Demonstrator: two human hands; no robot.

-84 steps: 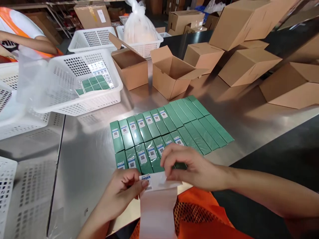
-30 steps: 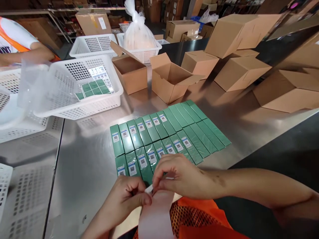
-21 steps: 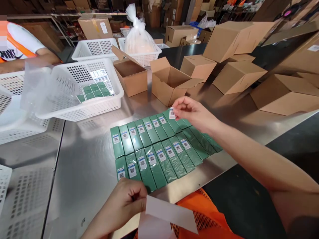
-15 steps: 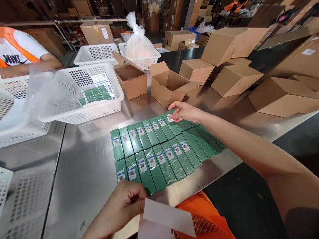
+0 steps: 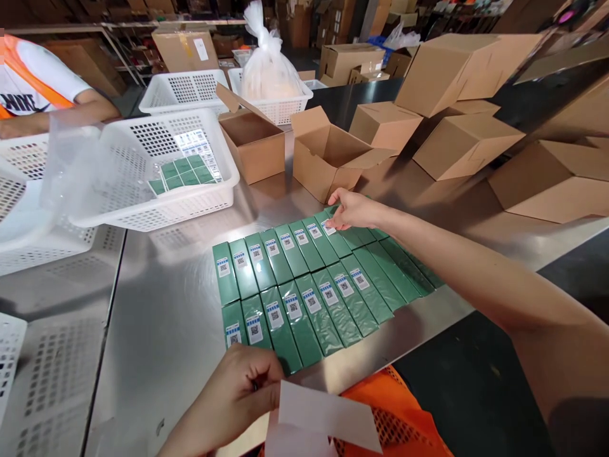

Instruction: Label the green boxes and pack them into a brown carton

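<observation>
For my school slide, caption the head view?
Right hand presses a small white sticker onto flat green cardboard boxes.

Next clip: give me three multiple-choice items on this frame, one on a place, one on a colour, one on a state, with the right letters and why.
1. Where is the right hand?
A. in a basket
B. on the far row of green boxes
C. on a closed carton

2. What colour is the basket holding small boxes?
A. white
B. blue
C. black

3. How do the two cartons nearest the green boxes stand?
A. taped shut
B. flattened
C. open, flaps up

Answers: 1 B, its fingertips press a label on a far-row box. 2 A, the perforated plastic is white. 3 C, both show their insides.
</observation>
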